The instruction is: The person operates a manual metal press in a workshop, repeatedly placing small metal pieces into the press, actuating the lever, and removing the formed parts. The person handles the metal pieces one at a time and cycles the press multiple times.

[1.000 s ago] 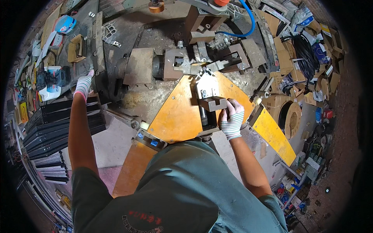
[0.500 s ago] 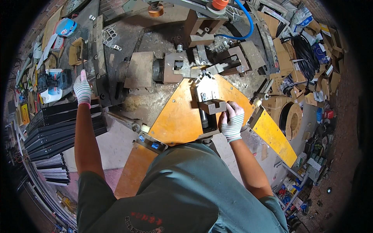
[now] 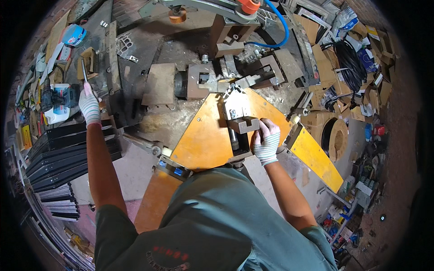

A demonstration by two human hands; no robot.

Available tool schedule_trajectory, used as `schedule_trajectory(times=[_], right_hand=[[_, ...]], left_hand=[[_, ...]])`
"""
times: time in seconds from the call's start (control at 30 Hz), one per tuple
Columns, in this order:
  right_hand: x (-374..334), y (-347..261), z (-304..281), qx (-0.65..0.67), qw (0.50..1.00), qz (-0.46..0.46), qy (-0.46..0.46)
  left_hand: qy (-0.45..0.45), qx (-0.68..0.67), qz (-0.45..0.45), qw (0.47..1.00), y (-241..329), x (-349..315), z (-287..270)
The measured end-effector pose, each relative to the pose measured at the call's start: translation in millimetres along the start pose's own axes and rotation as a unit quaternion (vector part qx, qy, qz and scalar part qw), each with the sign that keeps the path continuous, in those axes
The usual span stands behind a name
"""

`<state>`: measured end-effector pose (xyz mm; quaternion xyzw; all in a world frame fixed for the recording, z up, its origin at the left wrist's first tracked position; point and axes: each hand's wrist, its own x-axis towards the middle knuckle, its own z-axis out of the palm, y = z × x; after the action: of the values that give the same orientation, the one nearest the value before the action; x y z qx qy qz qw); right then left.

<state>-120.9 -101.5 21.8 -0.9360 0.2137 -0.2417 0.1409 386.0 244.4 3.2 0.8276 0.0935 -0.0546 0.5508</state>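
Observation:
My left hand (image 3: pixel 89 107), in a striped white glove, is closed round the lower end of a long thin metal bar (image 3: pixel 84 71). Its upper end points at a small open cardboard box (image 3: pixel 91 63) on the bench's left side; whether they touch is unclear. At the front of the machine my right hand (image 3: pixel 266 142), gloved alike, has its fingers curled against the right end of a brown notched metal block (image 3: pixel 244 125). Beneath that block a dark cylinder (image 3: pixel 234 141) sits in a slot between yellow-orange panels (image 3: pixel 203 135). A lit aluminium profile piece (image 3: pixel 234 97) stands behind the block.
Steel clamp blocks (image 3: pixel 197 81) line the machine bed. An overhead arm with an orange knob (image 3: pixel 249 6) and a blue hose (image 3: pixel 285 27) hangs beyond. On the left lie a cordless drill (image 3: pixel 58 97) and stacked black profiles (image 3: pixel 68 153); cartons (image 3: pixel 316 122) crowd the right.
My left hand has moved slightly left and nearer to me, and the bar in it now leans left and catches light. My right hand stays at the notched block. The view has shifted slightly.

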Motion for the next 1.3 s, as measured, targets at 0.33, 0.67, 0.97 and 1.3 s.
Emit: schedule_trajectory(times=[0.33, 0.67, 0.97, 1.3], right_hand=[[5, -3, -2, 0.009, 1.0, -0.002, 0.004], [7, -3, -3, 0.009, 1.0, 0.008, 0.003], [-3, 3, -1, 0.007, 0.999, 0.025, -0.029], [6, -4, -3, 0.007, 1.0, 0.009, -0.001]], left_hand=[[0.031, -0.059, -0.106, 0.992, 33, 37, 13], [0.172, -0.18, -0.081, 0.965, 48, 7, 16], [0.04, -0.364, 0.046, 0.929, 47, -35, -27], [-0.13, -0.538, 0.18, 0.813, 7, -115, -65]])
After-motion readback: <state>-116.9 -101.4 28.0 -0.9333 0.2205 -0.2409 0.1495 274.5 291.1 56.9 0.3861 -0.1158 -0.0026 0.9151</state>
